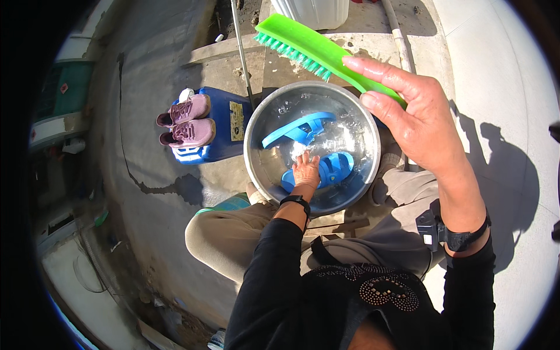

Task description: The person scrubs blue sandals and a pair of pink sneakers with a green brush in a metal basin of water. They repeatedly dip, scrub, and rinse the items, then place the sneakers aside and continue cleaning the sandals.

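My right hand (418,111) holds a bright green scrubbing brush (302,39) by its handle, raised above the far right rim of a metal basin (259,175). The brush's teal bristles face down and to the left. My left hand (306,170) is inside the basin with its fingers spread, over a blue sandal (336,168) and hiding part of it. Whether the palm presses on the sandal I cannot tell. A second blue sandal (297,129) lies tilted on its side farther back in the basin. Clear water with bubbles covers the basin's bottom.
Left of the basin, a blue plastic jerrycan (223,127) carries a pair of pink sneakers (192,120) and something white. A thin pole (241,48) rises behind it. A white bucket (313,13) and a pipe (396,35) stand at the back. Wet streaks mark the concrete floor (162,188).
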